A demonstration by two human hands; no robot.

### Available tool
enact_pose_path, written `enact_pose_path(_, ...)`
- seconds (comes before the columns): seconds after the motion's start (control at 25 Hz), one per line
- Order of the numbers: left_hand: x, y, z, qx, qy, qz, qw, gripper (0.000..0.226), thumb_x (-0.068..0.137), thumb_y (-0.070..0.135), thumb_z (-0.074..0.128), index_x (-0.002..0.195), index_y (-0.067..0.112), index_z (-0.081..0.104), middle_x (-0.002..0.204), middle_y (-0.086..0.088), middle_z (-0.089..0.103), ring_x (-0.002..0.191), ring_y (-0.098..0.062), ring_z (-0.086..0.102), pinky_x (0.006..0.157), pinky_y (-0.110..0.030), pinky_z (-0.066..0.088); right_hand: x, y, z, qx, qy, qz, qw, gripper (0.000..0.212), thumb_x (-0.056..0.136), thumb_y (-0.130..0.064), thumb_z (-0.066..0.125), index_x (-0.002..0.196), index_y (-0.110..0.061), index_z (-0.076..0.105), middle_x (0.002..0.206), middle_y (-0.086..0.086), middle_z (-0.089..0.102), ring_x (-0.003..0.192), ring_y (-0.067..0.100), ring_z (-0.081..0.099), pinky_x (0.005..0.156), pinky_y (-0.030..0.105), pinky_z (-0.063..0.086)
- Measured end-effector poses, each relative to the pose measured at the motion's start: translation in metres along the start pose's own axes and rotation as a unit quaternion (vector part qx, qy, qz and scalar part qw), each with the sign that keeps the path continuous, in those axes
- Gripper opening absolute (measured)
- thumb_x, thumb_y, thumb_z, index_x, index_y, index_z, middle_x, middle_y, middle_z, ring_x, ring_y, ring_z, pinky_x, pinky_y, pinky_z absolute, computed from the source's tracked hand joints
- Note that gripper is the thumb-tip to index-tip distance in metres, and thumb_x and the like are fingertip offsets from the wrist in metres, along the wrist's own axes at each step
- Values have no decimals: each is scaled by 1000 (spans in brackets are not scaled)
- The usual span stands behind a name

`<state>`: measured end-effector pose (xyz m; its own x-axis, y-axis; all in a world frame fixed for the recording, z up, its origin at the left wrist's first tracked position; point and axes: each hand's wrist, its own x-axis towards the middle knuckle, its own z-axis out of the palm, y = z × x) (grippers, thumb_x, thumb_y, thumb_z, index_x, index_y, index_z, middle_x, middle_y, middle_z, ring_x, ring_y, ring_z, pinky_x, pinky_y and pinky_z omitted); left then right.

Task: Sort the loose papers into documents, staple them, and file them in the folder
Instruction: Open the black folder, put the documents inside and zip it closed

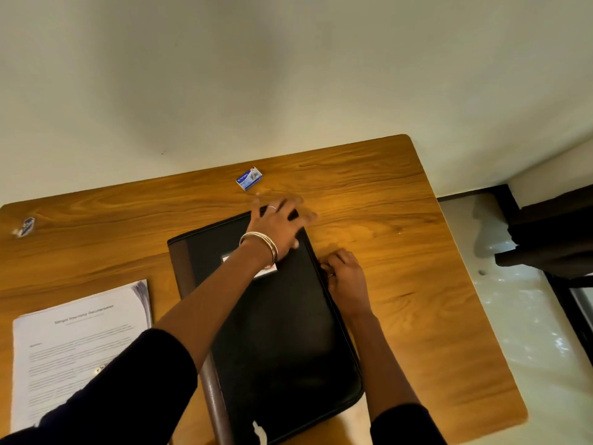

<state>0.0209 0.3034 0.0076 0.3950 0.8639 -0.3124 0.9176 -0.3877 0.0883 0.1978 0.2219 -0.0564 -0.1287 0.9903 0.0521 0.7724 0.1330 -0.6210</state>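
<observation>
1. Black, leather-like material with a brown spine strip down its left edge: this is the folder [276, 319], lying closed and flat on the wooden desk [401, 252], roughly in the middle and slightly turned. It looks like a zipped portfolio, thick and fairly stiff, likely heavier than anything else here, so it should slide rather than flop.

2. The left hand [277, 228] reaches across the body and rests on the folder's far right corner, fingers spread and fairly straight, pressing rather than gripping. It is motion-blurred, so finger detail is uncertain.

3. The right hand [345, 277] sits at the folder's right edge with fingers curled in as if pinching something small there, probably a zip pull. The pull itself is too small to make out.

4. My judgement: the zip track along the right edge is the place to take hold, with the other hand steadying the cover so the folder does not skid on the smooth wood.

5. The papers [80, 348] lie in a stack near the left edge of the desk, well apart from both hands, partly under the left sleeve. They are thin, light and floppy, and the fanned corner suggests loose sheets that will slip apart. Lift them by an edge with support beneath.

6. A small blue and white box [249, 178], perhaps staples, lies just beyond the folder.
</observation>
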Motion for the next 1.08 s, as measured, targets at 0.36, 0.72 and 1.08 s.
enact_pose_path(0.36,-6,36,10,34,-123,71,989,54,84,16,63,129,32,39,154,2,2,143,-34,-10,103,-71,20,-18,2,-25,-146,-141,-35,979,27,75,-10,65,102,-7,62,103,12,61,95,30,55,78,40,49)
enact_pose_path(0.72,-32,56,7,67,-43,82,994,65,83,12,65,136,31,34,156,-1,-4,143,-31,-11,111,-62,11,-114,18,-46,-64,-180,47,980,20,72,-1,62,87,-15,61,89,0,55,94,22,48,72,29,42)
enact_pose_path(1.08,-180,141,65,-18,-189,-51,981,121,62,70,65,147,27,-10,151,-16,-26,137,-49,-16,96,-79,8,-137,1,-31,-105,-78,96,987,19,74,0,61,93,-5,63,94,14,58,91,32,53,77,39,47)
